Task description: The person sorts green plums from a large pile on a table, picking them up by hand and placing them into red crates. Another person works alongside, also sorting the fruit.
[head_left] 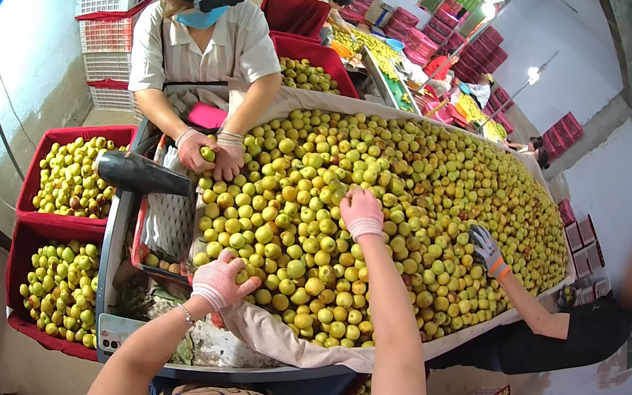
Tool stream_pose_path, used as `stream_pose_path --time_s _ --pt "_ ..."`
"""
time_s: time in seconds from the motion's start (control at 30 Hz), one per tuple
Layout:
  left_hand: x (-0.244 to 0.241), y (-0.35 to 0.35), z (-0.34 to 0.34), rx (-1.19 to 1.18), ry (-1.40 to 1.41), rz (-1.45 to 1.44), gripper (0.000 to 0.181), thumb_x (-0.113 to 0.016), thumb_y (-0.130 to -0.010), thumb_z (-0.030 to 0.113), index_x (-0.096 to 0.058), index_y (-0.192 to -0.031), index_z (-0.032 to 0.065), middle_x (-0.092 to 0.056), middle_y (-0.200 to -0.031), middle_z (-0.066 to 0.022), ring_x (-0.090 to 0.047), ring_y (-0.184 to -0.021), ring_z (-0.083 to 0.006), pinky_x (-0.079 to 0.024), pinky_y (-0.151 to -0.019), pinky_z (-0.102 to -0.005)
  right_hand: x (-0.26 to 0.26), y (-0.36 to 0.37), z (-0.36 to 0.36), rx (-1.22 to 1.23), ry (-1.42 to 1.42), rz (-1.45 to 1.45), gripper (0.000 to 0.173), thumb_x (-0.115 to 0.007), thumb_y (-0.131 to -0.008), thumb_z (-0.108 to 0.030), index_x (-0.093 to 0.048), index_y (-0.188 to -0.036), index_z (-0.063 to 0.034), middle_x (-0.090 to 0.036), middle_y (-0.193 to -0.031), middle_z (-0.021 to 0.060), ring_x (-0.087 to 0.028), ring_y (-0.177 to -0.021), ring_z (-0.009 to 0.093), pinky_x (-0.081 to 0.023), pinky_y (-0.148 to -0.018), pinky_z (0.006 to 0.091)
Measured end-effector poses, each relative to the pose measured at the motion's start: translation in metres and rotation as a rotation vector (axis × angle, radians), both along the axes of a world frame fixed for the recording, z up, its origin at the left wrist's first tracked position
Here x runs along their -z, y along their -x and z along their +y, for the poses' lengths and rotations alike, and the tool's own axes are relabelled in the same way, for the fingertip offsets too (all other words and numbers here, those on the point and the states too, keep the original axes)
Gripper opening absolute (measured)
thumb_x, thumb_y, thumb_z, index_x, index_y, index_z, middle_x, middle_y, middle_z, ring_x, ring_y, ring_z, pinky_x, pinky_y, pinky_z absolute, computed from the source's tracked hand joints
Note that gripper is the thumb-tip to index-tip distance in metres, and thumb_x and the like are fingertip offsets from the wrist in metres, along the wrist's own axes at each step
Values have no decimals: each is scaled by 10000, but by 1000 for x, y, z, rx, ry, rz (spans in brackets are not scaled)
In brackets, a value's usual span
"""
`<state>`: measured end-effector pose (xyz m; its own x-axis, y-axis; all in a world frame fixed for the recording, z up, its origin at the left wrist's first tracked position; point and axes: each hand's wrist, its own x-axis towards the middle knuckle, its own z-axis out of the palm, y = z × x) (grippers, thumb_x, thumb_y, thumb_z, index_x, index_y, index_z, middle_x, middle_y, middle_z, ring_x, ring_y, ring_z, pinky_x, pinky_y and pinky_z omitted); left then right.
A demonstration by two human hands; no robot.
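Note:
A wide, cloth-lined table holds a heap of small yellow-green fruits [301, 214], some with brownish patches. My left hand [219, 280], in a pink-and-white striped glove, rests at the heap's near left edge, thumb spread; a fruit shows between thumb and fingers, but whether it is gripped is unclear. My right hand [362, 210], gloved alike, reaches into the middle of the heap with fingers bent down; its fingertips and anything under them are hidden. Left of the heap lies a white perforated tray [166, 223] with a red rim, a black hair dryer-like nozzle [143, 174] above it.
Across the table a masked person's gloved hands [212, 155] hold a fruit. At right, another person's gloved hand [487, 249] touches the heap. Red-lined crates of fruit [14, 267] stand left. A phone [114, 334] lies at the near left corner; the beige cloth rim [292, 349] borders the heap.

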<state>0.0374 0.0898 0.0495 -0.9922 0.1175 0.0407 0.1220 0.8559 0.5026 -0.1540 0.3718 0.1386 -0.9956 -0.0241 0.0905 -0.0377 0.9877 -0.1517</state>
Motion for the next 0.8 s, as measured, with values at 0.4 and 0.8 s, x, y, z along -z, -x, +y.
stream_pose_path --time_s 0.4,0.8 --pt "-3 -1 -2 -13 7 -14 565 -634 -820 640 -673 -1000 106 -594 -1148 -120 -681 -909 -322 -552 -743 -464 27 -8 -66 -143 -310 -356 410 -481 -955 -225 -522 -1355 -140 -524 -1382 115 -529 -1266 325 -503 -999 448" --pt "-10 2 -1 -9 -66 -11 532 -708 -789 589 -704 -977 92 -591 -1155 -116 -672 -912 -326 -548 -759 -448 27 79 -43 -406 252 -99 241 -511 -883 -156 -751 -868 -138 -613 -1231 86 -624 -1083 305 -492 -984 379"
